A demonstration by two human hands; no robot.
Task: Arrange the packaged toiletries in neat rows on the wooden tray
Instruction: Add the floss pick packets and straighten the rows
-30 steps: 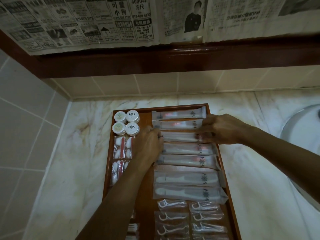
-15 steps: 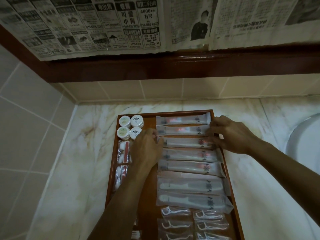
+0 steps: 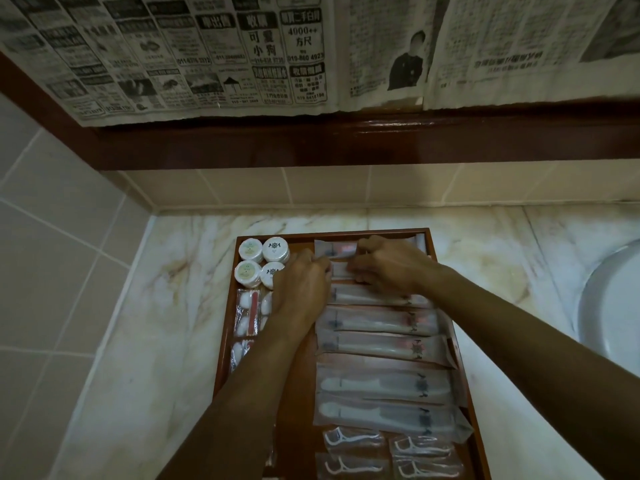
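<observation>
Straightening the second long packet (image 3: pixel 341 270) from the far end of the wooden tray (image 3: pixel 298 403) looks to be the step in hand: both hands meet over it, the left hand (image 3: pixel 301 289) with fingers curled onto its near-left end and the right hand (image 3: pixel 388 268) seemingly pinching its upper edge, though the fingertips overlap and the exact grip is hard to read. The farthest packet (image 3: pixel 337 248) lies just beyond the knuckles, partly hidden, and the rest of the packet column (image 3: pixel 381 344) runs back toward the wrists, each packet overlapping the next. To do this well, I would slide the packet flat rather than lift it, squaring its left edge with the ones nearer the body, since these thin wrappers probably slip and drag their neighbours. The small round tubs (image 3: pixel 263 261) sit touching the left hand's outer side, so that hand should stay low and steady to avoid nudging them. Cotton bud packs (image 3: pixel 247 311) lie beside the left wrist, and the floss pick packets (image 3: pixel 388 452) lie between the forearms, near the body. The tray rests on the marble table (image 3: pixel 149 323).
</observation>
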